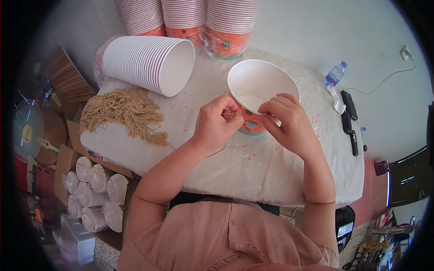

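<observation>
A white-lined paper bucket [242, 86] with an orange printed outside stands upright on the table in front of me. My left hand [218, 119] is closed in a pinch at the bucket's near left side, on a thin string. A length of tan string [220, 150] hangs below that hand and runs toward the heap of cut tan strings [124, 113] on the left. My right hand [289, 125] is closed at the near rim, thumb and fingers pinched together. What lies between its fingertips is too small to make out.
Nested paper buckets [144, 63] lie on their side at the left; tall stacks [230, 22] stand behind. Small paper dots [248, 157] dot the cloth-covered table [271, 180]. A water bottle [335, 73] and black devices [349, 113] sit right. A carton of wrapped white cups [92, 196] stands lower left.
</observation>
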Demonstrator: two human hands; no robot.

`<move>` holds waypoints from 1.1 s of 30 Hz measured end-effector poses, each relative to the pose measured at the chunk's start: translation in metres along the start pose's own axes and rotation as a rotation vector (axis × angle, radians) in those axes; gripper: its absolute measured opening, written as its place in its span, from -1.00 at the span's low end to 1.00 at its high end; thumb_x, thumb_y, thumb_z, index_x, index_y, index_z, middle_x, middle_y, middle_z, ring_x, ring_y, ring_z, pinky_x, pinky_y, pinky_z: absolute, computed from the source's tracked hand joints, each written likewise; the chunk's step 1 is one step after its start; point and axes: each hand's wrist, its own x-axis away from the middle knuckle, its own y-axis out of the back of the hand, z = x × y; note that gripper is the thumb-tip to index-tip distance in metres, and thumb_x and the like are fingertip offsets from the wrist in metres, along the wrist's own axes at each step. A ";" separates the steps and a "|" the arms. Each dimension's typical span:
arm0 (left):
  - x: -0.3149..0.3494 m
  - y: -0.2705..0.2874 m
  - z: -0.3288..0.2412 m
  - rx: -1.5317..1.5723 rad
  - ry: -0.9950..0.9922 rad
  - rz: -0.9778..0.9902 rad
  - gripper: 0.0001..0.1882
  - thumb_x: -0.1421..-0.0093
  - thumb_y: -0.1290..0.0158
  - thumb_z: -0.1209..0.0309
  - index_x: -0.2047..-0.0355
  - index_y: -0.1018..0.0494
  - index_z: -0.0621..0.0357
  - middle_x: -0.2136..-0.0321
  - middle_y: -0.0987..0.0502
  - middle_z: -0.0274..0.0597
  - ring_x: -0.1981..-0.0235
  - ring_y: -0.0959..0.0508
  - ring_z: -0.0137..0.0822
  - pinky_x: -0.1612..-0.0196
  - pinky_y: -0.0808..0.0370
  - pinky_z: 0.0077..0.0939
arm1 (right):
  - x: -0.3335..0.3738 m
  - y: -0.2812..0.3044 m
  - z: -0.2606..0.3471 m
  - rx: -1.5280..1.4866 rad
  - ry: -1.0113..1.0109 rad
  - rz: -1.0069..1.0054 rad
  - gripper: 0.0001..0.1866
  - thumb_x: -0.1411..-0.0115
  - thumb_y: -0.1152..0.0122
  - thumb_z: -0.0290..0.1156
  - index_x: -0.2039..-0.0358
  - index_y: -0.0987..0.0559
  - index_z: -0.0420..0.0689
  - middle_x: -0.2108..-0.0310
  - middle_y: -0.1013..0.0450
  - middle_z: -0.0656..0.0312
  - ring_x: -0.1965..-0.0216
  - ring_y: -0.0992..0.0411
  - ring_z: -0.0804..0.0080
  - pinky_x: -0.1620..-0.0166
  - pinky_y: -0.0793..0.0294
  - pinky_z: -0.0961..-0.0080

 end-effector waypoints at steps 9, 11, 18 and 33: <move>-0.001 0.001 0.000 -0.046 -0.023 -0.008 -0.86 -0.05 -0.17 0.61 0.47 -0.40 0.25 0.57 -0.52 -0.25 0.62 -0.51 -0.51 0.52 -0.46 -0.58 | -0.002 0.005 0.005 -0.081 -0.048 0.040 -0.90 -0.12 -0.28 -0.42 0.42 -0.55 -0.15 0.54 -0.46 0.17 0.44 -0.47 0.16 0.03 -0.39 0.24; -0.001 0.002 -0.001 -0.043 -0.021 -0.006 -0.87 -0.04 -0.17 0.60 0.47 -0.40 0.24 0.56 -0.52 -0.26 0.61 -0.51 -0.51 0.51 -0.46 -0.58 | -0.004 0.008 0.002 -0.111 -0.064 0.066 -0.92 -0.17 -0.22 -0.48 0.35 -0.57 -0.22 0.53 -0.45 0.14 0.41 -0.45 0.19 0.10 -0.37 0.33; -0.001 0.003 -0.002 -0.072 -0.028 -0.005 -0.86 -0.05 -0.17 0.60 0.47 -0.40 0.23 0.56 -0.51 -0.27 0.61 -0.51 -0.52 0.52 -0.45 -0.59 | -0.036 0.009 -0.011 -0.313 -0.268 0.295 -0.85 -0.19 -0.17 -0.53 0.23 -0.61 -0.25 0.44 -0.54 0.21 0.38 -0.46 0.46 0.28 -0.42 0.51; -0.006 0.009 0.003 -0.032 0.043 0.008 -0.88 -0.13 -0.15 0.62 0.36 -0.43 0.22 0.65 -0.38 -0.49 0.61 -0.28 -0.71 0.55 -0.23 -0.74 | -0.034 0.017 -0.020 -0.198 -0.267 0.068 -0.94 -0.18 -0.11 -0.58 0.32 -0.51 -0.26 0.40 -0.48 0.19 0.33 -0.46 0.46 0.24 -0.44 0.57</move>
